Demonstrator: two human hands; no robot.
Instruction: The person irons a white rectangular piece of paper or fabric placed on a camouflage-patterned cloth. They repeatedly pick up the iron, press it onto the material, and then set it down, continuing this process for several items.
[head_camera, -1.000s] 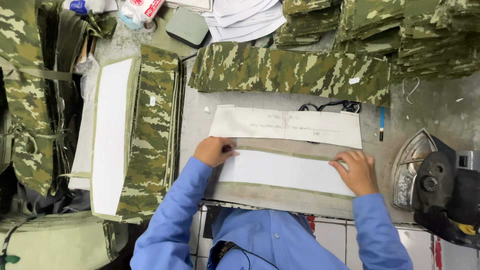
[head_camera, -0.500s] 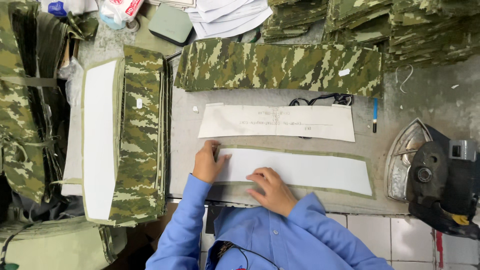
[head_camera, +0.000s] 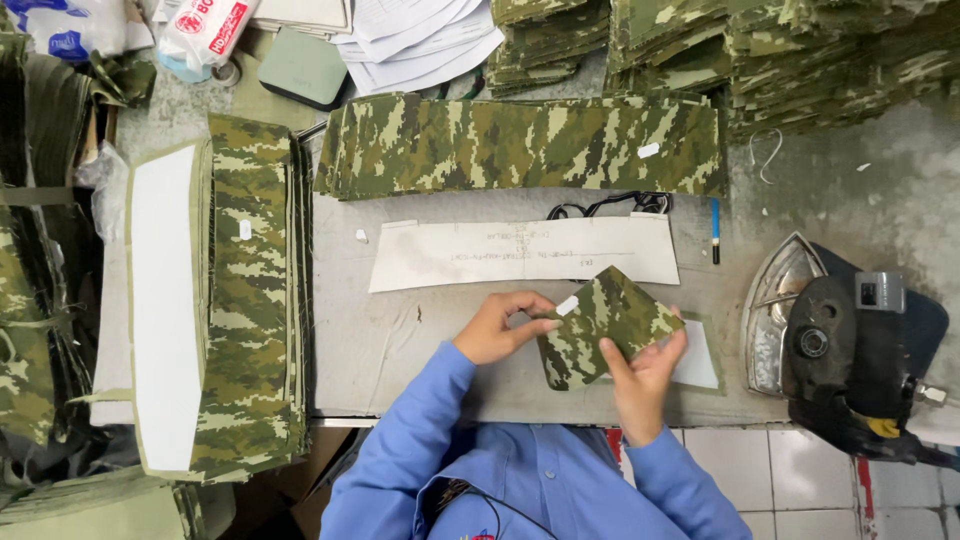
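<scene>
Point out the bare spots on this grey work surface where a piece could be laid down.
Bare grey work surface lies below the long white paper pattern, between the left-side camouflage stack and the left hand. A second patch lies right of the blue pen, above the iron. The top edge is crowded with camouflage fabric piles.

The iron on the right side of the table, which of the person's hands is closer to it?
The right hand. It holds the folded camouflage piece just left of the iron, apart from it. The left hand grips the piece's far edge, farther from the iron.
</scene>
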